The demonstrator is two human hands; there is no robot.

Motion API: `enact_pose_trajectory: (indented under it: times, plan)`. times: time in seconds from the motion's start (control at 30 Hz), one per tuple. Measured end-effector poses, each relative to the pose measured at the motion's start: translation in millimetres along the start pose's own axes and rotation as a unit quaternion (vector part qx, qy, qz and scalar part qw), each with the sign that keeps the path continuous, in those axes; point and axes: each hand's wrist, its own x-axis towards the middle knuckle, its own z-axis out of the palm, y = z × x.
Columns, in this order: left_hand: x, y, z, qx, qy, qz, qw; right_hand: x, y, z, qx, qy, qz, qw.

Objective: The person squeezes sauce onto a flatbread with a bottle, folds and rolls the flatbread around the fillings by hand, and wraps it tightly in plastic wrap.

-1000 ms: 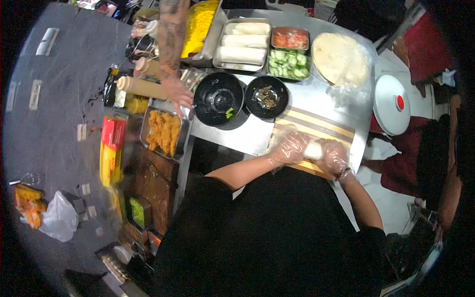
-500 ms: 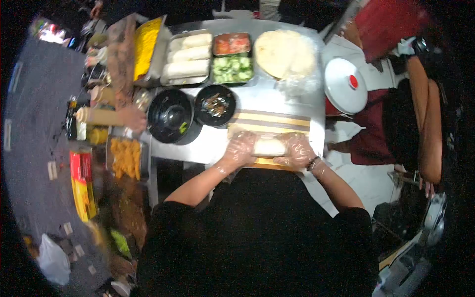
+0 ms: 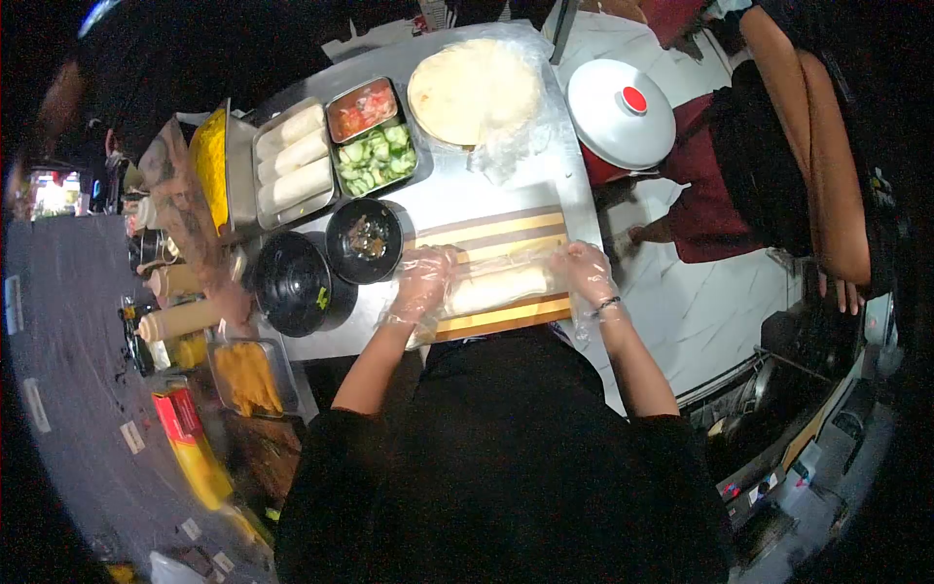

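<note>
A pale rolled wrap (image 3: 498, 289) lies lengthwise on a striped wooden cutting board (image 3: 506, 318). Clear plastic film (image 3: 508, 261) stretches along its upper side between my hands. My left hand (image 3: 425, 277), in a loose transparent glove, is closed on the film at the roll's left end. Gloved the same way, my right hand (image 3: 587, 273) pinches the film beyond the right end. Glare on the plastic partly hides the fingertips. Beyond the board, a stack of flatbreads (image 3: 472, 92) rests partly under a clear plastic bag (image 3: 511, 151).
Several finished rolls fill a metal tray (image 3: 261, 185), beside chopped tomato (image 3: 362, 110) and cucumber slices (image 3: 375, 159). Two black bowls, one large (image 3: 292, 282) and one small (image 3: 364, 240), stand left of the board. Another person's arm (image 3: 185, 214) reaches in at left. A lidded pot (image 3: 621, 112) stands right.
My hands have moved apart, from gripping the roll's ends to drawing the film out sideways. More of the roll shows. The head view has shifted and turned; the co-worker's hand remains near the sauce bottle.
</note>
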Motion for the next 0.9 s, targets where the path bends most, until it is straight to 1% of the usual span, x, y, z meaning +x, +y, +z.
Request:
enact_pose_trajectory:
  times: [0.03,0.07,0.1,0.13,0.17,0.23,0.27,0.33,0.37,0.43,0.47,0.53,0.57,0.63,0.67,0.73,0.77,0.8,0.83,0.87,0.9]
  plan:
    - [-1,-2,5,-0.019,0.043,0.018,0.999,-1,-3,-1,0.079,-0.007,0.037,0.996]
    - [-1,0,1,-0.019,0.041,0.019,0.999,-2,0,0,0.08,-0.007,0.039,0.996]
    - [-3,1,-2,-0.076,0.057,-0.023,0.995,-5,6,3,0.217,0.013,0.007,0.976]
    - [-4,2,-6,-0.133,0.072,-0.067,0.986,-8,11,6,0.349,0.032,-0.026,0.936]
    - [-3,2,-7,-0.134,0.071,-0.068,0.986,-9,15,8,0.349,0.031,-0.025,0.936]
    - [1,1,-8,-0.114,0.194,-0.041,0.974,-10,21,11,0.283,0.075,-0.05,0.955]
    - [3,2,-9,-0.115,0.19,-0.043,0.974,-9,28,18,0.282,0.073,-0.047,0.956]
    - [9,5,-12,-0.08,0.152,-0.079,0.982,-6,41,32,0.344,0.134,-0.156,0.916]
    - [14,3,-11,-0.081,0.152,-0.081,0.982,-8,35,30,0.344,0.131,-0.156,0.917]
    - [21,-1,-7,-0.035,0.173,-0.053,0.983,-19,4,21,0.325,0.098,-0.063,0.938]
    - [23,4,-12,-0.036,0.172,-0.054,0.983,-19,-11,16,0.325,0.097,-0.063,0.939]
    - [26,17,-27,-0.039,0.062,-0.128,0.989,-11,-35,9,0.357,0.044,-0.078,0.93]
    - [27,16,-23,-0.04,0.061,-0.127,0.989,-3,-25,14,0.357,0.044,-0.077,0.93]
    - [28,12,-14,-0.023,0.101,-0.088,0.991,14,2,27,0.487,0.036,-0.117,0.865]
    - [30,12,-16,-0.023,0.099,-0.089,0.991,17,1,27,0.487,0.036,-0.116,0.865]
    - [34,13,-22,-0.03,0.011,-0.122,0.992,24,0,27,0.359,0.046,-0.093,0.928]
    - [33,11,-19,-0.031,0.01,-0.123,0.992,27,1,27,0.358,0.045,-0.093,0.928]
    - [32,8,-14,-0.014,0.085,-0.068,0.994,30,3,27,0.26,0.072,-0.117,0.956]
    - [30,6,-10,0.003,0.159,-0.013,0.987,32,4,28,0.159,0.098,-0.141,0.972]
    - [26,13,-13,0.003,0.158,-0.013,0.987,31,0,28,0.158,0.097,-0.14,0.973]
    - [17,30,-21,0.014,0.152,-0.013,0.988,28,-8,29,0.173,0.102,-0.109,0.973]
